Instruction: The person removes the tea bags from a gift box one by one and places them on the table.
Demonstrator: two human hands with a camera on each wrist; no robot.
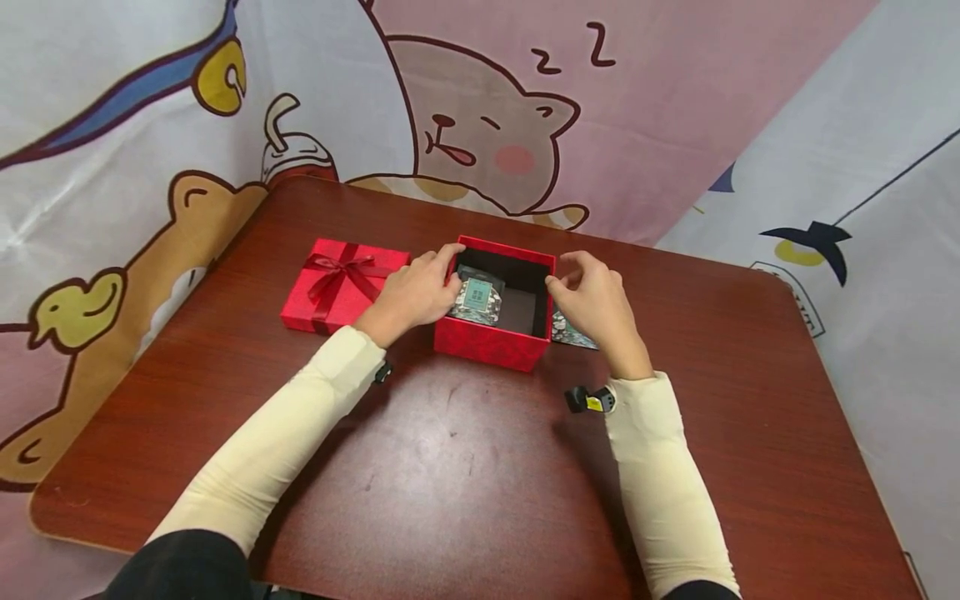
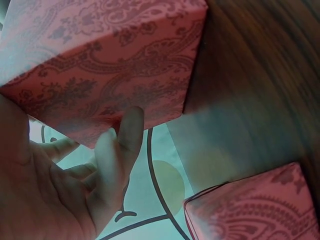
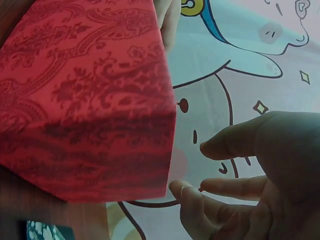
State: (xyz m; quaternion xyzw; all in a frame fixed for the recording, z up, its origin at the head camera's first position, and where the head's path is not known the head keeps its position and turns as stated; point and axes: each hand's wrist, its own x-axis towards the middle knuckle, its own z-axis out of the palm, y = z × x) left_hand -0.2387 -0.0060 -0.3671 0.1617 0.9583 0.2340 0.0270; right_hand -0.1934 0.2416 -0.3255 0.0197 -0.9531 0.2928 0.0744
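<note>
An uncovered red gift box point(image 1: 491, 346) with a dark inside stands on the table. In it, on the left, lies a small floral-patterned packet point(image 1: 477, 302) with a teal label. My left hand point(image 1: 422, 287) grips the box's left wall, thumb at the inner side and fingers outside against the red patterned side point(image 2: 115, 85). My right hand point(image 1: 596, 296) is at the right rim, its fingers loosely bent and holding nothing; in the right wrist view they are apart from the box side point(image 3: 90, 75). Another floral-patterned item point(image 1: 572, 330) lies right of the box, partly hidden by my right hand.
A red lid point(image 1: 303, 310) with a dark red ribbon bow point(image 1: 345, 271) lies left of the box. The brown wooden table point(image 1: 450, 483) has rounded corners. Behind it hangs a cartoon-printed cloth point(image 1: 637, 125).
</note>
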